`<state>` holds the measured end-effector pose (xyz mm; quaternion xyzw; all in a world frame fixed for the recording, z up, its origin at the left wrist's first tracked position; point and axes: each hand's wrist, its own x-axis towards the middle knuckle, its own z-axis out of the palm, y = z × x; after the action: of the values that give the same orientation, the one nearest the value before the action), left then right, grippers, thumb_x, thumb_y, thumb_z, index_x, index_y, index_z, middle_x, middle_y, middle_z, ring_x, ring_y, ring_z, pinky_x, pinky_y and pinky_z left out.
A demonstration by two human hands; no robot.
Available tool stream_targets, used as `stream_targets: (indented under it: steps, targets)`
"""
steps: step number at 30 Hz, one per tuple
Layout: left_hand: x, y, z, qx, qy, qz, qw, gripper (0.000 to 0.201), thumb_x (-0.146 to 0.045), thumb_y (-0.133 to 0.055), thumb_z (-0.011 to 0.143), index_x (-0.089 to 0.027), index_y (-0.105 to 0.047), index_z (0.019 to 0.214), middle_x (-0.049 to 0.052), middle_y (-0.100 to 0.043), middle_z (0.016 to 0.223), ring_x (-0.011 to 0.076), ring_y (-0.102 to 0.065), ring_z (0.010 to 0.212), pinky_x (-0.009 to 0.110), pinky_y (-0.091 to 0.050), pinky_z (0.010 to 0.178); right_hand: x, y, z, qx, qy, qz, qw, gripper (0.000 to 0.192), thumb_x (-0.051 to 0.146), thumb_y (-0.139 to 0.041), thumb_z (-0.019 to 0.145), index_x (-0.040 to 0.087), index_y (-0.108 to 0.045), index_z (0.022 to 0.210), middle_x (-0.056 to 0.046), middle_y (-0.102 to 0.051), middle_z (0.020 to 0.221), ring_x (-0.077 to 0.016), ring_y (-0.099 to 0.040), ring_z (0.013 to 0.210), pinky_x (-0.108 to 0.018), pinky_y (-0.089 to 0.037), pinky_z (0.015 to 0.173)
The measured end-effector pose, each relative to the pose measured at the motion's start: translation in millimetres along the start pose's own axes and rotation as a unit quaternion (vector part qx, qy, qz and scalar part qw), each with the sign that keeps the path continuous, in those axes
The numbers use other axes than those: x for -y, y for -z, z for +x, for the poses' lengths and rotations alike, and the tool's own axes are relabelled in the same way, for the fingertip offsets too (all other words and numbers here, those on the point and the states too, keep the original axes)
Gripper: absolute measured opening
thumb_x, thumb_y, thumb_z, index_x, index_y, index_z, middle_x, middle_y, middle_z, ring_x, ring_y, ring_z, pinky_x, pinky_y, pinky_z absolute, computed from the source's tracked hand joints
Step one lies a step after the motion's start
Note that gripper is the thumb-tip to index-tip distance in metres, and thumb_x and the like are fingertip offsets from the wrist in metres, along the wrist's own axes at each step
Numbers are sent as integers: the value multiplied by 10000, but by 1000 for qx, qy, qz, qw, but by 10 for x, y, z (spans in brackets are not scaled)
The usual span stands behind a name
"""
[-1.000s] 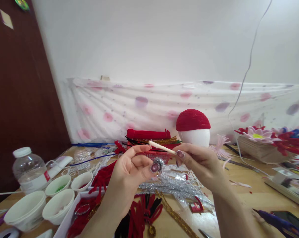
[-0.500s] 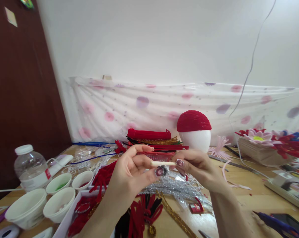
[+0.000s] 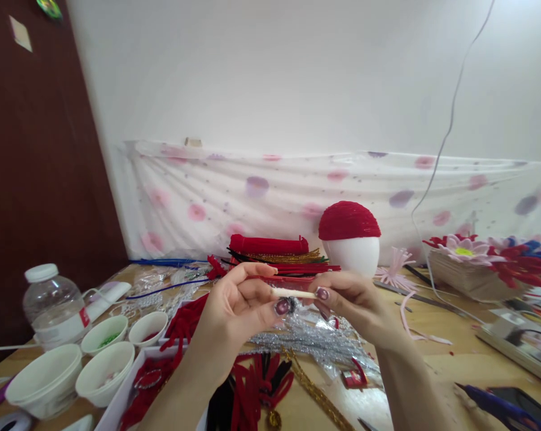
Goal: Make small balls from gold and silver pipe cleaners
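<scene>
Stick pinched level between my right hand and left hand, steadying the silver fuzz under my thumb.

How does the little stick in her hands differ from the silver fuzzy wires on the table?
The wooden stick is pale, smooth and single, pinched level between left hand and right hand. The silver pipe cleaners are glittery, fuzzy and many, lying loose on the table. Both are thin and long.
</scene>
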<state>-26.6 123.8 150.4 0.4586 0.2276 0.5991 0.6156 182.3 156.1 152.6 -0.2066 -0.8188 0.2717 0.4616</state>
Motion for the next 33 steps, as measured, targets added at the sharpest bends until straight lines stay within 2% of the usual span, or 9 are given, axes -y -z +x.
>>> stream_targets:
  steps: [4, 10, 14, 17, 23, 27, 30, 33]
  targets:
    - [-13, 6, 10, -17, -19, -5, 1000, 434, -199, -941, 547, -147, -718, 916, -34, -680, 627, 62, -591, 590, 128, -470, 545, -22, -3, 7, 2, 16, -20, 1000, 374, 384, -573, 989, 183, -659, 685, 26, -570, 579, -62, -475, 517, -165, -369, 457]
    - [-1, -16, 0, -26, -12, -26, 999, 327, -162, -908, 557, -170, -767, 851, -42, -656, 619, 72, -608, 588, 131, -494, 534, -9, -7, 30, 6, 30, -29, 999, 392, 396, -558, 996, 181, -651, 681, 16, -592, 597, -71, -497, 529, -180, -391, 479]
    - [-4, -25, -3, -50, -26, 7, 998, 211, -130, -865, 564, -187, -804, 757, -6, -730, 696, 93, -643, 667, 151, -531, 607, -6, -1, 44, 10, 26, -32, 999, 348, 377, -570, 991, 176, -675, 727, 8, -611, 606, -86, -518, 541, -202, -408, 490]
    - [-1, -35, -6, -62, -27, 22, 997, 146, -120, -850, 580, -207, -801, 686, 19, -783, 751, 114, -670, 690, 185, -544, 638, -21, 11, 40, 14, 13, -14, 1000, 309, 378, -588, 980, 176, -696, 773, -4, -636, 627, -98, -542, 548, -219, -423, 491]
    - [23, -50, -26, -51, -33, 37, 997, 125, -152, -838, 613, -225, -806, 709, 41, -786, 784, 166, -680, 722, 249, -557, 609, -83, 39, 24, 0, 3, 11, 1000, 195, 344, -669, 934, 192, -755, 848, -23, -684, 696, -112, -581, 600, -228, -454, 518]
    - [24, -63, -37, -49, -41, 40, 997, 102, -186, -848, 624, -229, -811, 709, 37, -785, 763, 153, -667, 679, 243, -547, 596, -121, 60, 6, 0, 10, 62, 998, 79, 298, -749, 878, 225, -781, 878, -11, -688, 721, -102, -583, 620, -212, -466, 543]
    - [30, -80, -42, -60, -50, 42, 996, 121, -162, -854, 613, -241, -814, 696, 17, -786, 743, 142, -684, 708, 216, -554, 630, -129, 75, -5, -10, 22, 98, 995, 96, 324, -752, 875, 236, -789, 881, -7, -682, 711, -99, -581, 612, -206, -462, 531]
    - [41, -92, -51, -48, -53, 50, 996, 120, -154, -842, 627, -243, -819, 703, 26, -797, 754, 156, -706, 724, 220, -556, 626, -129, 73, -1, -18, 2, 102, 995, 126, 328, -715, 907, 230, -790, 883, -9, -689, 708, -97, -592, 606, -204, -474, 532]
